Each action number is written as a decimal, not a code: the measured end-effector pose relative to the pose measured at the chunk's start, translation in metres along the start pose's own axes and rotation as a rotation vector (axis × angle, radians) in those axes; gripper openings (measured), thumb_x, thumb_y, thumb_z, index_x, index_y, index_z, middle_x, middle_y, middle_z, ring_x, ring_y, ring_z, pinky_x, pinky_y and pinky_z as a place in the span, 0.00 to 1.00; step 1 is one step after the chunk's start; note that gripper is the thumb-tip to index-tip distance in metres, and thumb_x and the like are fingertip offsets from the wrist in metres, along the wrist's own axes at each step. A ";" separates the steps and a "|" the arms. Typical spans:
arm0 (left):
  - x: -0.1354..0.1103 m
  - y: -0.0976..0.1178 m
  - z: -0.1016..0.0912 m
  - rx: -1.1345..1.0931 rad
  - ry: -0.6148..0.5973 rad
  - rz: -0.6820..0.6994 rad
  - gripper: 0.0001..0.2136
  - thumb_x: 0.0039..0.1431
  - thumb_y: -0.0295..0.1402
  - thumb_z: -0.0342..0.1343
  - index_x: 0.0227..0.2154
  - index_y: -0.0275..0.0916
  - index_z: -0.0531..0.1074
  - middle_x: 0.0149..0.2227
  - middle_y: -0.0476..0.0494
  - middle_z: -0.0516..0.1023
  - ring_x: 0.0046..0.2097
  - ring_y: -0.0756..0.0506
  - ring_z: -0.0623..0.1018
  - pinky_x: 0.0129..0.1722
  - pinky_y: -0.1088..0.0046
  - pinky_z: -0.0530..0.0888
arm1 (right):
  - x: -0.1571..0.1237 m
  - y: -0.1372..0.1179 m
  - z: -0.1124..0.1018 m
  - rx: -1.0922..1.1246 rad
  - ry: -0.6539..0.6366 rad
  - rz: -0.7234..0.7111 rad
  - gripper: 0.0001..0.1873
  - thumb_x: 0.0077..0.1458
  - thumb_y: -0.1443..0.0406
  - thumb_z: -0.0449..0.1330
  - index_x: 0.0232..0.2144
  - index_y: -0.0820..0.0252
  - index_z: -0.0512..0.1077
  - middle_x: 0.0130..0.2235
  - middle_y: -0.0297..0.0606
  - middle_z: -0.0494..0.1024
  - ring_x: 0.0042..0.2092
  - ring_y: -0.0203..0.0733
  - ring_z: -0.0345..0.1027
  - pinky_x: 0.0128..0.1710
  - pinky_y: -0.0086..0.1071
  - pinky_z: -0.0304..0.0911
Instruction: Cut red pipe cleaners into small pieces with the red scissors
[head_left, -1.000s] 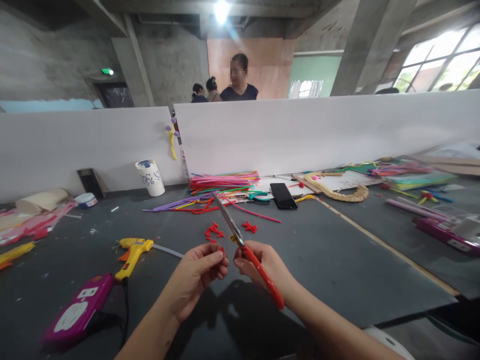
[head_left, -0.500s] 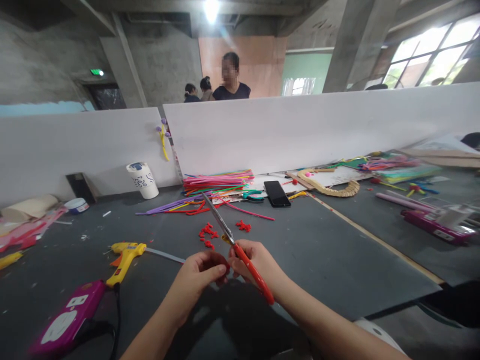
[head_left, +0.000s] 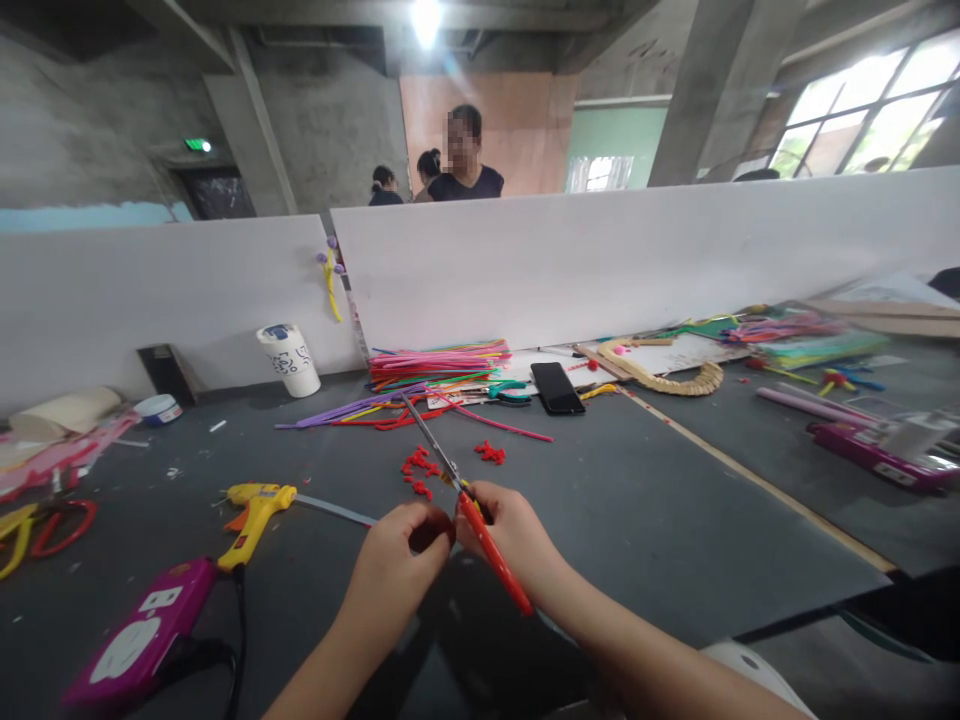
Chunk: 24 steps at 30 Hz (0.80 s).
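– Right hand (head_left: 516, 525): state?
– Fingers wrapped around steel-bladed scissors with red handles (head_left: 491, 555). Blades point away from the wearer, past the fingers, and look nearly together.
– Left hand (head_left: 401, 560)?
– Curled, fingertips meeting the right hand's. Cannot tell whether anything is pinched there; contact point hidden.
– Output so far?
– Small, knobbly bright-red pieces (head_left: 417, 461) lie just beyond both hands, a second red cluster (head_left: 491, 453) just beyond the right. Judgement: a modest batch made.
– Left to do?
– Count unknown. Long, thin pink, red and green stems in a bundle (head_left: 439, 365), farther out beyond the hands, look uncut, so stock seems plentiful.
– Room for moving?
– Best to the right of the right hand: dark grey flat tabletop (head_left: 660, 510) runs out to a pale, narrow wooden strip (head_left: 757, 482). Near edge passes under the right forearm's side.
– Left side?
– Tighter. Yellow plastic glue gun (head_left: 259, 510) sits left of the left hand, its translucent grey glue stick (head_left: 334, 508) reaching nearly to the knuckles. Judgement: a leftward sweep could knock it.
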<state>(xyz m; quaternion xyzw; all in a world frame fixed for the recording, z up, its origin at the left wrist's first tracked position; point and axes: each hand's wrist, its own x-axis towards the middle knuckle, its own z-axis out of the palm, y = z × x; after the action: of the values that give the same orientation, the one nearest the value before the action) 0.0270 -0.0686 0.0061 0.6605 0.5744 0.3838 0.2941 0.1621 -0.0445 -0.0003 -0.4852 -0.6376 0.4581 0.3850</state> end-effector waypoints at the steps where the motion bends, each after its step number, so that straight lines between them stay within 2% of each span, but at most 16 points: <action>1: 0.000 0.000 0.000 0.015 0.006 0.010 0.05 0.43 0.28 0.52 0.21 0.40 0.73 0.23 0.47 0.74 0.27 0.46 0.72 0.29 0.73 0.65 | 0.000 0.000 0.000 -0.018 0.010 -0.005 0.02 0.33 0.71 0.50 0.17 0.61 0.59 0.18 0.27 0.58 0.22 0.30 0.51 0.20 0.21 0.49; 5: -0.002 0.001 0.001 0.056 0.019 0.035 0.05 0.43 0.28 0.52 0.22 0.40 0.73 0.24 0.46 0.75 0.28 0.45 0.73 0.30 0.72 0.65 | 0.000 0.000 -0.002 -0.072 0.027 -0.020 0.01 0.34 0.70 0.50 0.17 0.61 0.59 0.18 0.27 0.58 0.23 0.30 0.50 0.20 0.21 0.48; 13: -0.001 0.001 0.001 -0.055 -0.010 0.020 0.06 0.43 0.29 0.52 0.24 0.41 0.74 0.26 0.45 0.76 0.31 0.44 0.73 0.33 0.70 0.66 | -0.001 0.003 -0.002 -0.135 0.033 -0.026 0.01 0.34 0.69 0.51 0.16 0.61 0.59 0.18 0.26 0.57 0.22 0.29 0.47 0.18 0.21 0.44; 19: -0.001 -0.001 0.003 -0.004 0.003 0.048 0.06 0.44 0.27 0.52 0.24 0.41 0.74 0.26 0.45 0.76 0.31 0.44 0.74 0.33 0.70 0.66 | -0.001 0.005 0.000 -0.135 0.022 -0.031 0.02 0.34 0.69 0.52 0.17 0.61 0.59 0.18 0.26 0.57 0.22 0.30 0.47 0.19 0.22 0.45; 24: 0.001 0.001 -0.002 -0.075 0.025 0.011 0.04 0.44 0.28 0.53 0.23 0.39 0.73 0.25 0.46 0.75 0.30 0.45 0.73 0.32 0.71 0.67 | -0.001 0.004 -0.004 -0.191 0.032 -0.114 0.06 0.40 0.66 0.53 0.17 0.60 0.58 0.18 0.26 0.55 0.22 0.30 0.46 0.19 0.22 0.44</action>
<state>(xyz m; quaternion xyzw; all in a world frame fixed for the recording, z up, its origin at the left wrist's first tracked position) 0.0259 -0.0683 0.0080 0.6472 0.5598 0.4148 0.3094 0.1668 -0.0441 -0.0029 -0.4900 -0.6988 0.3647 0.3724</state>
